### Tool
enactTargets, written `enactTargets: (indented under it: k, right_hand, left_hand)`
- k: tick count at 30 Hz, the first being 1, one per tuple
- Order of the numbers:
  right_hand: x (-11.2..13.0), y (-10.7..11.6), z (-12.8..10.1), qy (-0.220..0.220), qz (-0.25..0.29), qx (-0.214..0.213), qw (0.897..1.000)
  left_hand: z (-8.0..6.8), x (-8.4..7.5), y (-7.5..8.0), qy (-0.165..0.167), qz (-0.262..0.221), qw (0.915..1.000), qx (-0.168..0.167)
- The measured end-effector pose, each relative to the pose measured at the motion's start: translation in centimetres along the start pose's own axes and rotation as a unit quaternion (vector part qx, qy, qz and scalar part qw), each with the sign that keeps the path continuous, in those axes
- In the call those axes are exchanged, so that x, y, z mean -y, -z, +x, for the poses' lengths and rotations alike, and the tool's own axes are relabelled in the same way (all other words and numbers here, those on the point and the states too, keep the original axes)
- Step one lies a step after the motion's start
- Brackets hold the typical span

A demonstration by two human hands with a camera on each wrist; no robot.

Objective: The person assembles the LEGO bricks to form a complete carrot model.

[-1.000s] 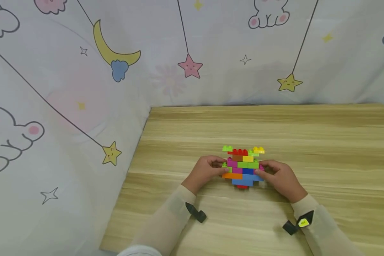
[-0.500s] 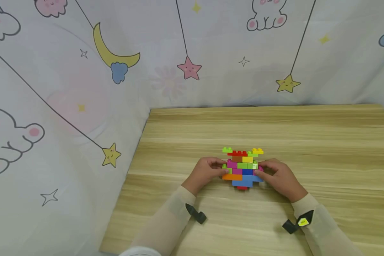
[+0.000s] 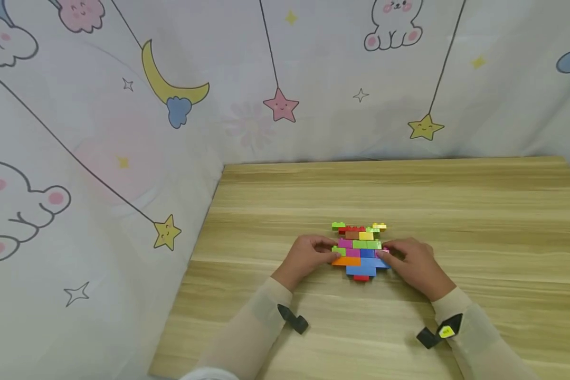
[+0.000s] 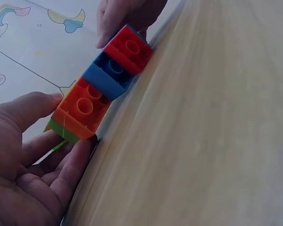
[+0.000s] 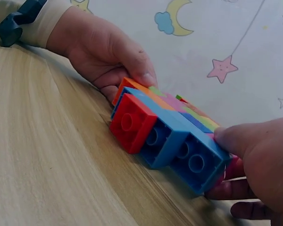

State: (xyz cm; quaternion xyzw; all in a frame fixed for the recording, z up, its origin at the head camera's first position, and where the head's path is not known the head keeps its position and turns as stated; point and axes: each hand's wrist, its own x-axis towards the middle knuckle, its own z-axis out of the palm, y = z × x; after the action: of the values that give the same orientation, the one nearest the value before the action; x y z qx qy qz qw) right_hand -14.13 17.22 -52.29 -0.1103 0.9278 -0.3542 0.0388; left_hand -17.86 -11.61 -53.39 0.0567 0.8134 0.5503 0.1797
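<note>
Between two hands on a wooden table [image 3: 456, 211] lies a flat build of toy bricks, the brick model [image 3: 360, 249], its underside facing the person. It lies tilted low over the tabletop, the near end close to the wood, and seems to be held at both sides so it does not tip or come apart.

The left hand [image 3: 307, 257] grips the model's left edge. Its thumb lies on top and its curled fingers [image 4: 61, 174] go underneath, pinching an orange brick [image 4: 82, 108] with a green brick [image 4: 61, 132] just beyond it. This looks like a steadying hold rather than a lift.

The right hand [image 3: 412, 264] grips the opposite edge in the same way: the thumb presses on the top face and the curled fingers [image 5: 231, 188] wrap under a blue brick [image 5: 188, 153]. A small red brick [image 5: 131, 121] juts from the model's near end, between the two hands and untouched by either.

Beyond the fingertips, away from the person, the model's far rows show green, red and yellow bricks. Past the table's far and left edges hangs a pale curtain [image 3: 100, 132] printed with stars, a moon and bunnies. Each wrist wears a beige sleeve with a small black camera mount strapped on.
</note>
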Motion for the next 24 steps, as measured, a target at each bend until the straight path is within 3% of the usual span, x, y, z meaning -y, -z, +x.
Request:
enactTargets:
  k: [11, 24]
  right_hand:
    - [1.4, -0.2, -0.3, -0.048, -0.038, 0.022, 0.998]
    - [1.9, -0.7, -0.7, -0.052, -0.061, 0.031, 0.996]
  left_hand:
    - [-1.0, -0.2, -1.1, -0.011, 0.048, 0.9985, -0.022]
    - [-1.8, -0.5, -1.4, -0.041, 0.077, 0.9956, -0.035]
